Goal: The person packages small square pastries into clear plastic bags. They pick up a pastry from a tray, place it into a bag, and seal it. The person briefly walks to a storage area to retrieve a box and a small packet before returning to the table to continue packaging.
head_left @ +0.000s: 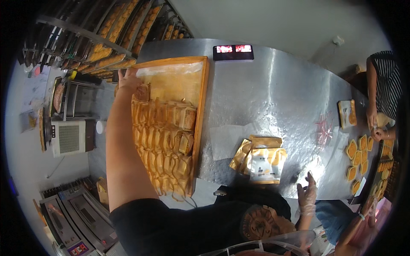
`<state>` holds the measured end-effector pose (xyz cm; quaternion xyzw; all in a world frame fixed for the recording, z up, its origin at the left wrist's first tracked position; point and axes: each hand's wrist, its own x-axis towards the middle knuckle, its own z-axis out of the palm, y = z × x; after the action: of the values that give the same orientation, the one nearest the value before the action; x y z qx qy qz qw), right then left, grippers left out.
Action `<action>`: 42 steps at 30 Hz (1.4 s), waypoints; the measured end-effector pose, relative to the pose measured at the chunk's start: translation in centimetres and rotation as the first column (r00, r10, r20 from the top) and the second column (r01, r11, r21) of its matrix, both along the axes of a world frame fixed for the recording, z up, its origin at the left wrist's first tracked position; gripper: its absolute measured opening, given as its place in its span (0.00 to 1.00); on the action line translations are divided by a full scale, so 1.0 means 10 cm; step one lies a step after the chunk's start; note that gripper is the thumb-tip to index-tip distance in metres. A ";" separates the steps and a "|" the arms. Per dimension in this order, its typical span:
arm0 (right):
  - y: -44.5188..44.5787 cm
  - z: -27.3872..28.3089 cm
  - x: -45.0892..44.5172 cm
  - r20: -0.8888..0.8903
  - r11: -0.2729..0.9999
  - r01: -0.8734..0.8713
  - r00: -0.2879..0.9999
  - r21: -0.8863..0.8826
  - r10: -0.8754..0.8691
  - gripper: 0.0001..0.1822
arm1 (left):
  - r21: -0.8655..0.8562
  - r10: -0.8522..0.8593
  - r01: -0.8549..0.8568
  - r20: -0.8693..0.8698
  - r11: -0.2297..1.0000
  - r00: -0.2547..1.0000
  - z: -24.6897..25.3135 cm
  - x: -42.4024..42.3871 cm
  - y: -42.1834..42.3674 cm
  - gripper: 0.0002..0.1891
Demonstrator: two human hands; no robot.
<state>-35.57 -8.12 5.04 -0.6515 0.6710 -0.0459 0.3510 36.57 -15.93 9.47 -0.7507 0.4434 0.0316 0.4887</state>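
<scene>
My left hand [128, 80] reaches to the upper left corner of a wooden-rimmed tray [201, 105], its fingers spread near the rim. Whether they grip anything is hidden. A clear bag with a brown baked item [141, 92] lies beside that wrist. Rows of wrapped baked goods [160, 140] fill the lower part of the tray. My right hand [307, 192], in a clear plastic glove, is apart from any object at the steel table's near edge, fingers apart. Left of it lie gold and white printed pouches [267, 164], overlapping on the steel table [237, 96].
A rack [86, 35] with trays of baked goods stands upper left. A phone [233, 53] lies at the table's far edge. Small yellow-rimmed pastries [357, 153], red ties [324, 128] and another pouch [347, 114] are at right. Co-workers' hands [376, 128] are beyond.
</scene>
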 end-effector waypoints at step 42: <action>-0.38 -0.57 -2.52 -0.228 0.549 0.686 0.506 -0.478 -0.832 0.34 | 0.302 -0.400 -0.950 -0.863 0.080 -0.308 -0.84 -4.49 1.38 0.06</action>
<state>-60.78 -11.96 -0.67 -0.3244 0.9316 -0.1627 0.0230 -8.28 -2.17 1.03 -0.6537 0.1368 0.5103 -0.5417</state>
